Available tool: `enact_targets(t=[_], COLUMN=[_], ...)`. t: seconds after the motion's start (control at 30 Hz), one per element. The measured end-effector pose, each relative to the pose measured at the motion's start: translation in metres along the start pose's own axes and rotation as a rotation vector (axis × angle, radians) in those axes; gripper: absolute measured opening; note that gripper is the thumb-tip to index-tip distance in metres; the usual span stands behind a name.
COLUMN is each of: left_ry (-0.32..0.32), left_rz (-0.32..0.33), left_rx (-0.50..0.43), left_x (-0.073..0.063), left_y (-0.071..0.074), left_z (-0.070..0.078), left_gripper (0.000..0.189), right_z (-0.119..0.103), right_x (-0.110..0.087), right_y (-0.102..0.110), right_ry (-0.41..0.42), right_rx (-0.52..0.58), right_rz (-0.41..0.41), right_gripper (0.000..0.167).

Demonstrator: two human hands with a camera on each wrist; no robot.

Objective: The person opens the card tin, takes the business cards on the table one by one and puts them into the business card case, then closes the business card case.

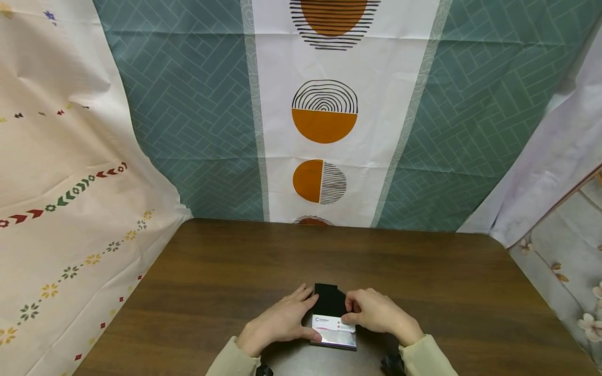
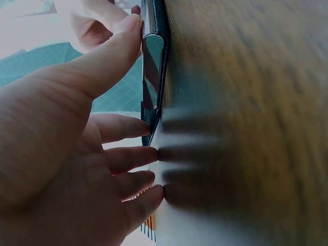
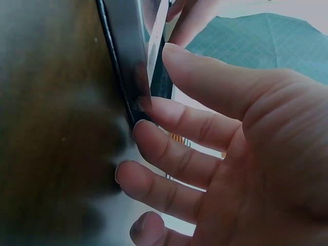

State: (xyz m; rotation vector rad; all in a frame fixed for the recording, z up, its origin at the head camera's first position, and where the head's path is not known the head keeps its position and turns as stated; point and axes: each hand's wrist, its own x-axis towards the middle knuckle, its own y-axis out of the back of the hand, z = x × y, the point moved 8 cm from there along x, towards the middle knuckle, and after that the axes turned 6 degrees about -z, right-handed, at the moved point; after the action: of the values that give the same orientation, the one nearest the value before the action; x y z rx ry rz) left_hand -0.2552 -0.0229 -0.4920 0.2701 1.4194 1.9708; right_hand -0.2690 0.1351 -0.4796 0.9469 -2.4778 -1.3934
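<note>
A business card case point(image 1: 340, 340) with a shiny metal body lies on the table, its black flap point(image 1: 328, 300) folded open away from me. A white printed business card point(image 1: 325, 322) sits at the upper part of the body, one edge lifted off it in the right wrist view. My right hand point(image 1: 378, 313) pinches that card by its right end between thumb and index finger. My left hand point(image 1: 279, 319) steadies the case from the left: the thumb point(image 2: 120, 43) presses on its edge, while the straight fingers reach past the flap, tips at the tabletop.
The brown wooden table point(image 1: 226, 271) reaches back to a green and white patterned cloth point(image 1: 197, 130). Another patterned cloth point(image 1: 56, 172) hangs along the left side, and pale fabric point(image 1: 527, 156) hangs on the right.
</note>
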Motion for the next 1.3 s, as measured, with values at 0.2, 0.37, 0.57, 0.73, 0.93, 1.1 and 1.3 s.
enact_targets(t=[0.2, 0.37, 0.57, 0.73, 0.93, 1.1, 1.3], left_ry=[0.006, 0.025, 0.018, -0.008, -0.027, -0.035, -0.037], left_rz=[-0.007, -0.032, -0.034, -0.049, -0.070, -0.064, -0.068], left_rx=[-0.014, -0.027, -0.039, -0.035, -0.029, -0.025, -0.012], left_x=[-0.002, -0.002, -0.002, 0.000, 0.006, 0.011, 0.013], left_y=[-0.002, -0.004, -0.003, -0.002, 0.000, 0.001, 0.003], left_z=[-0.002, -0.004, -0.004, -0.002, 0.000, -0.001, 0.000], left_gripper=[0.098, 0.103, 0.107, 0.112, 0.118, 0.125, 0.128], right_z=[-0.002, -0.003, -0.006, -0.005, -0.004, -0.004, -0.006], right_x=[-0.004, -0.007, -0.012, -0.016, -0.019, -0.020, -0.020], right_y=[-0.004, -0.005, -0.006, -0.007, -0.008, -0.008, -0.009], right_ry=[0.003, 0.006, 0.033, 0.025, 0.025, 0.024, 0.022], right_rx=[0.012, 0.007, -0.008, -0.011, -0.021, -0.037, -0.038], right_rz=[-0.007, -0.007, -0.004, -0.007, -0.003, 0.009, 0.011], right_gripper=[0.021, 0.022, 0.026, 0.030, 0.033, 0.035, 0.035])
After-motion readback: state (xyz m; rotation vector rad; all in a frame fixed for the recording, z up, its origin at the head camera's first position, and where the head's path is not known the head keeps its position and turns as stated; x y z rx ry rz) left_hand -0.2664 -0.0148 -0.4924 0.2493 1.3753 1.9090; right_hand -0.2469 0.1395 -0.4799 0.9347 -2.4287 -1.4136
